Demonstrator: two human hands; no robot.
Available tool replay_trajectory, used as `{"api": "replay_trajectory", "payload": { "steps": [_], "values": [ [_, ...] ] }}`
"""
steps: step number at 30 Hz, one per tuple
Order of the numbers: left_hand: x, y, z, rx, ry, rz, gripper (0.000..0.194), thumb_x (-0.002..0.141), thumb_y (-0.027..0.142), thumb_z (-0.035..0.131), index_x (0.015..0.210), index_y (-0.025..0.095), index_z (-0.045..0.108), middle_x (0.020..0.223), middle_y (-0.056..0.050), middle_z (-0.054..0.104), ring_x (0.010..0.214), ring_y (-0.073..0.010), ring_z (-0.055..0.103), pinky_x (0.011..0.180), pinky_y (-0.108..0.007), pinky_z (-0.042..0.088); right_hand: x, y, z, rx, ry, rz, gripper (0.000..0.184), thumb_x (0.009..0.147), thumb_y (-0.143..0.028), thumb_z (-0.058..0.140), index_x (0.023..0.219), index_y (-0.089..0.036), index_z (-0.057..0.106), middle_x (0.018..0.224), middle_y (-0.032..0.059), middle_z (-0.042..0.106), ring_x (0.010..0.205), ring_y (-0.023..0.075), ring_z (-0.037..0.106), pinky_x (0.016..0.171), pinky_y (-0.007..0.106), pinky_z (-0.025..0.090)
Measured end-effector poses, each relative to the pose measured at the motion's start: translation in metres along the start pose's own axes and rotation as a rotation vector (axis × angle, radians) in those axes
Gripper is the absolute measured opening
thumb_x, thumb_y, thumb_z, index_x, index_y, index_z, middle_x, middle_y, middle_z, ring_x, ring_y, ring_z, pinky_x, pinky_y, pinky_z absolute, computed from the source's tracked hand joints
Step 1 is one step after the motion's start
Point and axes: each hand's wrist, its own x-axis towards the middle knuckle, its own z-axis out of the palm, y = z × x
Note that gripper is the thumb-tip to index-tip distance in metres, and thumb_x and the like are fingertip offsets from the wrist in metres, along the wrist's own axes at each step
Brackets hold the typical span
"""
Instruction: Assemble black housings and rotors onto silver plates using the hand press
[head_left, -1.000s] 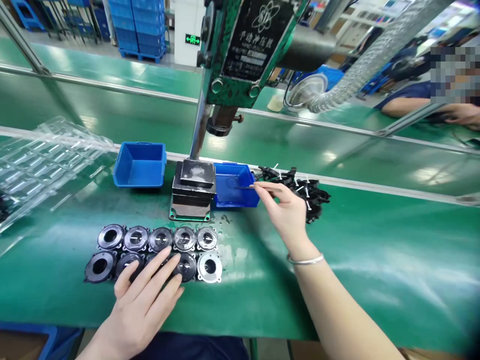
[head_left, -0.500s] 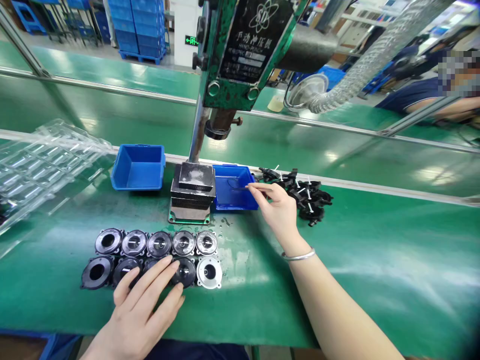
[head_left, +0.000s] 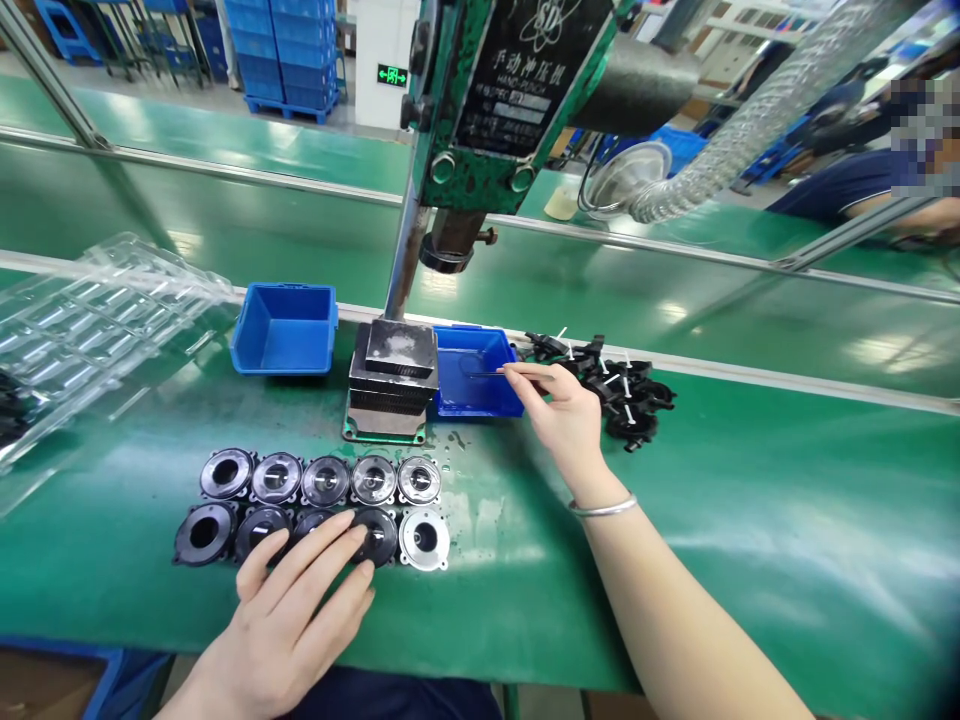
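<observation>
My right hand [head_left: 568, 425], with a silver bangle on its wrist, pinches thin tweezers [head_left: 486, 375]. Their tips reach into a shallow blue bin [head_left: 469, 402] beside the press base. A faint thin dark loop shows near the tips; whether they grip it I cannot tell. My left hand [head_left: 296, 610] is spread with fingers apart over the front row of round black housings [head_left: 204, 535], fingertips resting on or just above them. It partly covers some of these. The housings stand in two rows, and the front right one has a silver face [head_left: 424, 540].
A green hand press [head_left: 480, 130] rises above its block-shaped base [head_left: 397, 350]. Another blue bin [head_left: 285, 340] stands left of it. Black parts with white pins [head_left: 630, 395] are heaped at right. Clear plastic trays [head_left: 112, 310] lie at left. Another person [head_left: 847, 185] sits behind the rail.
The whole view has shifted slightly, with the bench things a little further right and up. The tweezers stay over the blue bin, and the left hand remains spread at the housings.
</observation>
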Motion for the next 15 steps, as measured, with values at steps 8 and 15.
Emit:
{"api": "replay_trajectory", "payload": {
  "steps": [8,15],
  "values": [
    [0.008,0.004,0.0,0.057,0.024,-0.079,0.026,0.085,0.02,0.081,0.107,0.014,0.066,0.124,-0.015,0.076,0.129,-0.0256,0.065,0.123,-0.046,0.022,0.001,0.004,0.001,0.058,0.012,0.097,0.027,0.093,-0.045,0.069,0.088,-0.022,0.081,0.098,0.0054,0.079,0.089,0.0214,0.075,0.082,0.033,0.059],
    [0.01,0.014,0.004,0.038,0.0,-0.113,0.026,0.088,0.018,0.077,0.11,0.014,0.065,0.121,-0.013,0.077,0.127,-0.0269,0.066,0.123,-0.048,0.021,-0.006,0.001,-0.014,0.525,0.16,0.297,0.02,0.077,-0.037,0.086,0.074,-0.02,0.077,0.092,0.0036,0.078,0.087,0.0189,0.072,0.084,0.034,0.059]
  ]
}}
